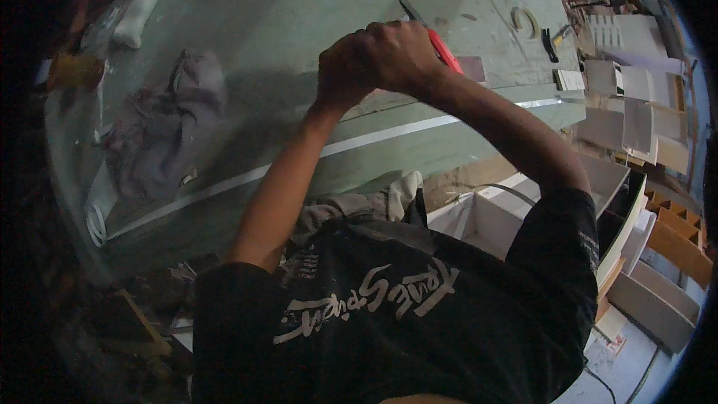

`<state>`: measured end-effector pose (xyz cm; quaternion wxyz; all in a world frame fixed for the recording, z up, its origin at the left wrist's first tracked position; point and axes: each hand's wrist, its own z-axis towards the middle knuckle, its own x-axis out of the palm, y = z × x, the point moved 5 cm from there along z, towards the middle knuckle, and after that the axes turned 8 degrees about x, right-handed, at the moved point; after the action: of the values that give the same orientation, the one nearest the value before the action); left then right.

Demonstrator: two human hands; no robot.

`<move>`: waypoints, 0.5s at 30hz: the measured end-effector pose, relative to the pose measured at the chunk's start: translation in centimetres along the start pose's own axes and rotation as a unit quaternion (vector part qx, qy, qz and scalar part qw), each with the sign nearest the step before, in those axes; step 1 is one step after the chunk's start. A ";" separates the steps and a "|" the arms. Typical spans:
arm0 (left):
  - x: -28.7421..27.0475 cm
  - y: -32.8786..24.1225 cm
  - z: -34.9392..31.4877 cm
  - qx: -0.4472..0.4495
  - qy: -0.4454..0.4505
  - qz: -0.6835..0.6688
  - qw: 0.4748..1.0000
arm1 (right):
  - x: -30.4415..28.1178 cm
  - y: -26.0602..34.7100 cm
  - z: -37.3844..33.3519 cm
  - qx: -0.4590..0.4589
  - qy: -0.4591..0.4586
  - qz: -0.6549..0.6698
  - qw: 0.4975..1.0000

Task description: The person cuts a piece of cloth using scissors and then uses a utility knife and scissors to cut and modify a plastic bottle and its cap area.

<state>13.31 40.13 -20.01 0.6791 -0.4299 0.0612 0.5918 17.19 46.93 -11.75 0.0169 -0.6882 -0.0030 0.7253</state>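
Head view, left hand point(345, 69) and right hand point(402, 58) meet over green table point(277, 22), fingers point(383, 31) curled, grip unclear, red-handled tool point(446, 52) alongside.

Slanting white script lettering point(372, 293), upside down in this view, runs large across the front of a black T-shirt point(464, 344). Finer pale print point(305, 260) sits at the chest's left, and 1 small strip of print point(588, 242) marks the right sleeve point(557, 228), too tiny to read.
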 end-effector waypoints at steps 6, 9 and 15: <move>-1.1 -1.1 0.5 0.002 0.006 0.030 1.000 | -0.1 0.2 0.0 0.017 0.007 -0.013 1.000; -1.0 -0.4 -0.1 0.010 -0.014 -0.062 0.998 | -0.2 -0.5 0.4 -0.155 -0.116 -0.003 0.981; 0.2 0.4 -0.9 0.054 0.068 -0.040 0.995 | 0.0 -1.5 1.4 -0.339 -0.166 0.072 0.923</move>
<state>13.42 39.70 -20.87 0.7186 -0.4339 0.1215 0.5297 15.82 48.49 -11.68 -0.2705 -0.5207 -0.2018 0.7842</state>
